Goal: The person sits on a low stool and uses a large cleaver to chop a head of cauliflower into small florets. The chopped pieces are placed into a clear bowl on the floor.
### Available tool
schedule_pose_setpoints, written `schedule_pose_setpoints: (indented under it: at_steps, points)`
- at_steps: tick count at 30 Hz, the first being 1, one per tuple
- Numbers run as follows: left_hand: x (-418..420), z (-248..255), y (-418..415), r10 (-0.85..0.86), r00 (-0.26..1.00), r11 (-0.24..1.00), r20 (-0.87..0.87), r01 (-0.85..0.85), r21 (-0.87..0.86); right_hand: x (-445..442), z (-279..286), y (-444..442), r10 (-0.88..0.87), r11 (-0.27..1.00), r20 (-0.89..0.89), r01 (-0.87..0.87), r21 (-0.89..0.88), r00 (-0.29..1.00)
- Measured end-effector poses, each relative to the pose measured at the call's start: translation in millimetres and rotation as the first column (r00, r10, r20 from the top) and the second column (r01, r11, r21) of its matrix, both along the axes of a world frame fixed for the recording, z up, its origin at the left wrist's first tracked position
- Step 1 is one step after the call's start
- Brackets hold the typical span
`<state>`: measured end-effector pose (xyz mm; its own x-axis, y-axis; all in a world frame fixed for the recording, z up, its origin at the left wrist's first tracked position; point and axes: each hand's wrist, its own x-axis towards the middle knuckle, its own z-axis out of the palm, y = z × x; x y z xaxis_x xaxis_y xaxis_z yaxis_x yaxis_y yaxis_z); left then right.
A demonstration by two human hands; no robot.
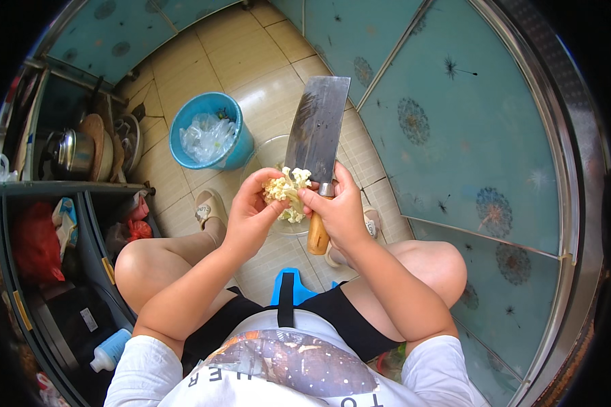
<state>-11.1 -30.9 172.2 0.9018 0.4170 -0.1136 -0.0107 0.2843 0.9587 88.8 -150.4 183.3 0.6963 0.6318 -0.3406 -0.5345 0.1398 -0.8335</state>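
Before my knees, my left hand (254, 206) holds a piece of cauliflower (285, 191) between thumb and fingers. My right hand (336, 211) grips the wooden handle of a cleaver (318, 124), its broad blade pointing away from me, while the right thumb touches the cauliflower's stem. Dark wet smears mark the blade. Beneath the hands, on the floor, is a clear round bowl (266, 147), mostly hidden by the hands and the blade; its contents cannot be made out well.
A blue bin (247, 144) with clear plastic bags stands on the tiled floor, left of the bowl. Open shelves (71, 186) at left hold a steel pot (74, 155), lids and bags. A light-blue bottle (111, 350) lies lower left. Teal cabinet doors (453, 117) run along the right.
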Motion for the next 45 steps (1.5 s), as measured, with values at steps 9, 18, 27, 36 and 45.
schedule_pose_setpoints:
  at_steps: [9,18,27,36,45]
  points:
    - [1.0,0.3,2.8,0.187,0.982,0.93,0.019,-0.171,-0.325,7.0,5.9,-5.6,-0.144,0.984,-0.079,0.151,0.093,0.986]
    - [2.7,15.2,23.1,0.099,0.991,0.861,-0.091,-0.131,-0.492,20.6,-0.5,-13.4,0.154,0.933,0.351,-0.018,-0.36,0.924]
    - [3.4,22.4,18.9,-0.105,0.987,0.875,-0.123,0.033,-0.483,3.5,-3.9,-9.4,0.04,0.985,0.484,0.046,-0.165,0.874]
    - [4.3,23.8,18.5,-0.077,0.981,0.874,-0.18,-0.02,-0.485,4.1,7.4,-9.6,0.118,0.99,0.369,-0.078,-0.12,0.922]
    - [1.9,13.3,17.5,-0.071,0.972,0.897,-0.223,-0.036,-0.44,10.0,9.6,-10.4,0.203,0.978,0.191,-0.19,-0.084,0.96]
